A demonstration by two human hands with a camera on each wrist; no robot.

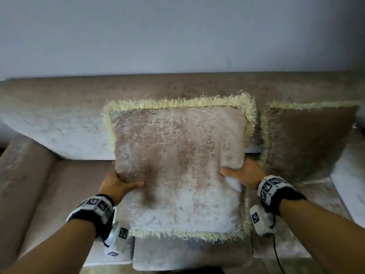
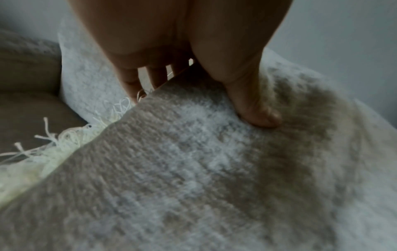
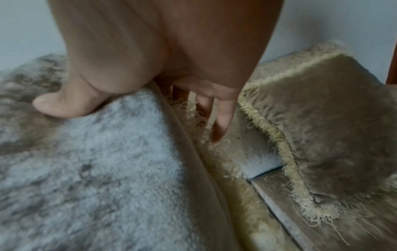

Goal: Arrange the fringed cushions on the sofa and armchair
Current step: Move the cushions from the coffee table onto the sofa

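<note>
Both hands hold one fringed cushion (image 1: 177,167) up in front of the sofa (image 1: 59,119). The left hand (image 1: 116,184) grips the left side, with the thumb pressed into the front and the fingers tucked behind. The right hand (image 1: 243,173) grips the right side the same way, thumb on the front and fingers behind, down by the fringe. The cushion is tilted, with its top edge far away near the sofa back and its bottom edge near the person. A second cushion (image 1: 308,141) already leans on the sofa back, just to the right. I think the job now is to set this cushion down next to that one. To do it well, keep both thumbs pressing evenly so it stays straight, rest the bottom edge on the seat first, then tip the top against the sofa back. On the right there is only a thin gap, so the two fringes could tangle. On the left there is lots of open seat, all the way to the sofa arm (image 1: 21,178), so sliding that way looks easy.
</note>
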